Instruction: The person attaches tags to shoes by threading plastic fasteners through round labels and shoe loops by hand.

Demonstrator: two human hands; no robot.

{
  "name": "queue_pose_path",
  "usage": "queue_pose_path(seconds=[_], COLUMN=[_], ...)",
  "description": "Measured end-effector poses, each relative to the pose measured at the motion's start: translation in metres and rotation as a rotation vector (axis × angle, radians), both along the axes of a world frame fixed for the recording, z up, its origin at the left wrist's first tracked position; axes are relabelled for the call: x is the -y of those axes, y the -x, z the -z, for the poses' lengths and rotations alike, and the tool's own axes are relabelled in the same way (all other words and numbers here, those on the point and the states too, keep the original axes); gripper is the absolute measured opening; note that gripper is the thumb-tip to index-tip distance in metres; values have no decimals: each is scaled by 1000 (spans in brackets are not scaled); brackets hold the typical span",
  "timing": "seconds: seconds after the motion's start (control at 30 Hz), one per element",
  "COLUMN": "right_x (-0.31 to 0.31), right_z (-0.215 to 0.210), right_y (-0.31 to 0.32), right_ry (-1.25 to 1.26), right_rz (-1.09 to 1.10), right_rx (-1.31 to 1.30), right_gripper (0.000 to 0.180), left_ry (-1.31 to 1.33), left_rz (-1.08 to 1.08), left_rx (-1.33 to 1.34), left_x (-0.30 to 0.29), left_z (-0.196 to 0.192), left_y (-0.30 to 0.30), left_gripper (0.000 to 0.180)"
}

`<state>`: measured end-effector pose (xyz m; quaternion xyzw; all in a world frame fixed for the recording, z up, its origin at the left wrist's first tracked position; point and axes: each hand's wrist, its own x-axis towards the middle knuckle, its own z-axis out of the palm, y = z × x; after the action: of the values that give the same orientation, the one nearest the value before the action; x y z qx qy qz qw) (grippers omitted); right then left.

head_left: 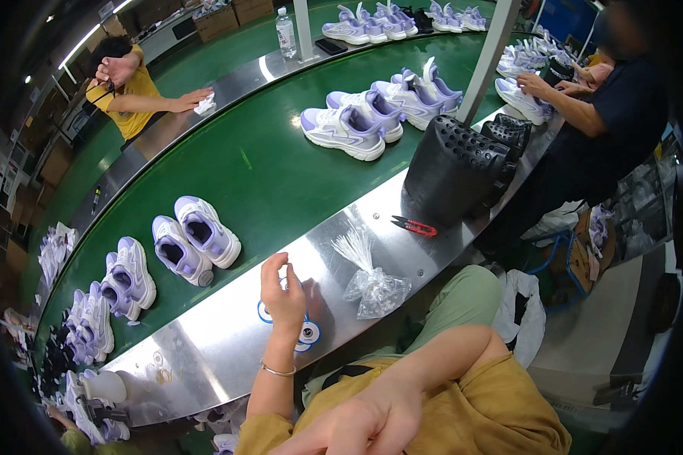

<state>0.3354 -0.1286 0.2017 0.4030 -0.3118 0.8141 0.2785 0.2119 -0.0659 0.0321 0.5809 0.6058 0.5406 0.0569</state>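
Head view: left hand grip half-open, empty, over blue-white rolls; right hand loosely curled, empty.

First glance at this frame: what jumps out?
The curved green conveyor belt carrying pairs of white-and-lilac sneakers dominates. Nearer, the left hand is raised over a blue-and-white tape roll on the steel ledge, beside a clear bag of plastic ties. The right hand rests low against the yellow shirt.
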Motion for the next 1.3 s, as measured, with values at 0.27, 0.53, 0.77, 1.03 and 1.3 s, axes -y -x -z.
queue_pose_path(seconds=[0.27, 0.53, 0.77, 1.03, 1.3], right_x=[15, 12, 13, 9, -36], right_z=[-8, -14, -18, -17, 15], right_y=[-32, -70, -94, -114, -146], right_ry=[-116, -194, -197, -206, -398], right_rz=[134, 181, 293, 258, 826], right_rx=[28, 46, 13, 40, 767], right_gripper=[23, 23, 23, 20, 8], left_ry=[244, 401, 406, 583, 669], left_rz=[180, 93, 82, 44, -31], left_rx=[183, 24, -144, -146, -255], left_x=[-4, -38, -53, -59, -65], left_z=[6, 33, 44, 32, 35], left_y=[-56, -84, -101, -128, -135], left_gripper=[13, 14, 13, 24, 27])
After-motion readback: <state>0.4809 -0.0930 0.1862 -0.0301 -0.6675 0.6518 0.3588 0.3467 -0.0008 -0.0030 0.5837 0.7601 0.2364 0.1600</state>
